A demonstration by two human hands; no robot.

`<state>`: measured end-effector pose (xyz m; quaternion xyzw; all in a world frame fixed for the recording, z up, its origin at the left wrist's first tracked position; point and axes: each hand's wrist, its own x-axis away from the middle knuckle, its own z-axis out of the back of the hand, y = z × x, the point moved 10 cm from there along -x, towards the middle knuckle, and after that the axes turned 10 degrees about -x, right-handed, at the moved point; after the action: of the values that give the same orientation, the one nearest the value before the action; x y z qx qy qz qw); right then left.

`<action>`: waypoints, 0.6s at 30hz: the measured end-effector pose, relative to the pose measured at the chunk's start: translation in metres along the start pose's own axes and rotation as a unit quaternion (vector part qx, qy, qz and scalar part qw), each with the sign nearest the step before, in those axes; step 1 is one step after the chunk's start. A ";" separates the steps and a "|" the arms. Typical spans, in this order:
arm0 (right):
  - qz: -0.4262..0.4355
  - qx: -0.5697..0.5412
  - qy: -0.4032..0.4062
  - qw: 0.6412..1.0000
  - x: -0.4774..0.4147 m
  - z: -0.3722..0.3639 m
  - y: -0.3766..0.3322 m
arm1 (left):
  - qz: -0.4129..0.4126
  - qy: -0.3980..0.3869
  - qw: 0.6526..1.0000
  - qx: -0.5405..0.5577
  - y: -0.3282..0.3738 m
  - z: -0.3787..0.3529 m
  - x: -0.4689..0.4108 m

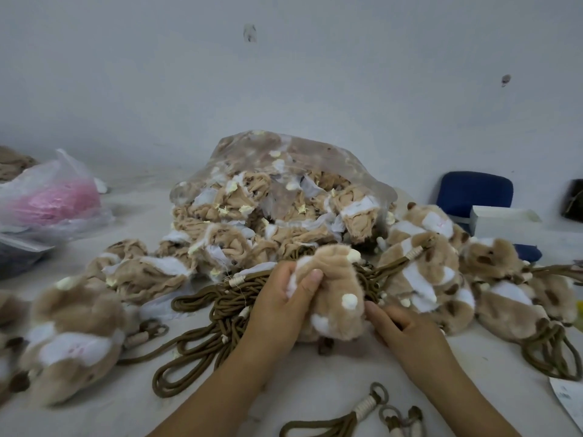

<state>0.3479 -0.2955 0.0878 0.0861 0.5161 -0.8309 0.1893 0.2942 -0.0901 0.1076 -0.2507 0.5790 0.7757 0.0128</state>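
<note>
White table [315, 389], plush toy [334, 298] grasped in left hand [280, 307] grip, right hand [407, 329] relaxed, touching its side

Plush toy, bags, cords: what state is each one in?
plush toy: held, fur side out.
left hand: grips the plush toy, thumb pressed in.
right hand: touches the plush toy's side.
clear bag: open, plush skins spilling out.
brown cords: loose, tangled heap.
plastic bag: crumpled, pink stuff inside.

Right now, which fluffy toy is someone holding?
The tan plush toy in the middle: the left hand grips it, the right hand touches it. The others lie untouched.
</note>
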 end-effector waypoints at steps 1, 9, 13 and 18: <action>0.009 0.009 0.001 1.000 -0.001 0.002 0.000 | 0.002 -0.001 1.000 0.006 0.000 0.000 0.000; 0.085 0.089 -0.004 0.992 0.000 0.009 -0.019 | -0.003 -0.018 0.999 -0.027 -0.003 -0.002 -0.001; 0.114 0.124 0.001 0.986 0.003 0.010 -0.027 | -0.029 -0.034 0.998 -0.055 0.004 -0.004 0.002; 0.134 0.133 0.017 0.982 0.005 0.009 -0.034 | -0.019 -0.087 0.995 -0.048 0.003 -0.018 0.007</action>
<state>0.3297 -0.2910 0.1182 0.1929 0.3877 -0.8579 0.2766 0.2935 -0.1095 0.1039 -0.1937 0.5328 0.8211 0.0661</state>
